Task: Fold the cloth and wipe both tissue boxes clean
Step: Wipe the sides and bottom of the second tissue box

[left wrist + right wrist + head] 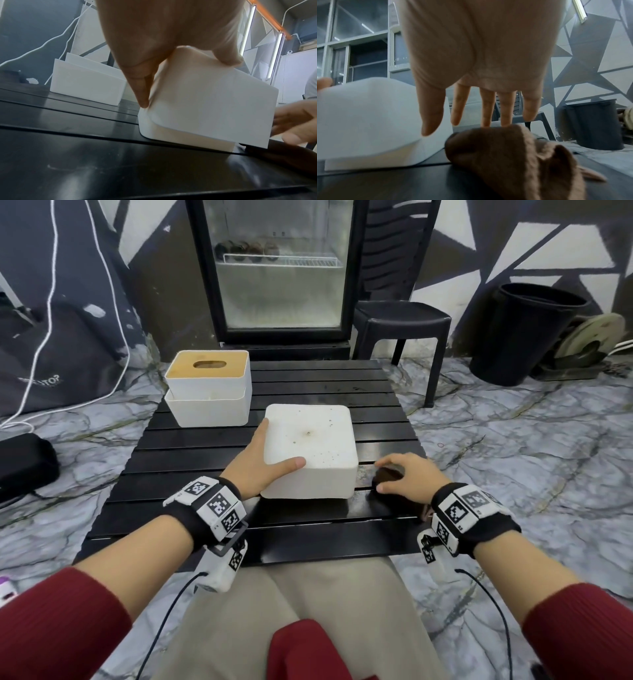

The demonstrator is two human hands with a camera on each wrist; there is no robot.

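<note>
A white tissue box, its top speckled with dirt, sits mid-table. My left hand holds its near left corner: straight fingers lie along the left side and the thumb lies across the top. To the box's right lies a bunched brown cloth. My right hand hovers cupped over the cloth; its fingertips touch the far top while the thumb hangs clear. A second white tissue box with a wooden lid stands at the back left.
Behind the black slatted table are a glass-door fridge and a black plastic stool. A black bin stands on the floor at the far right. At the left, a dark bag and a white cable are on the floor.
</note>
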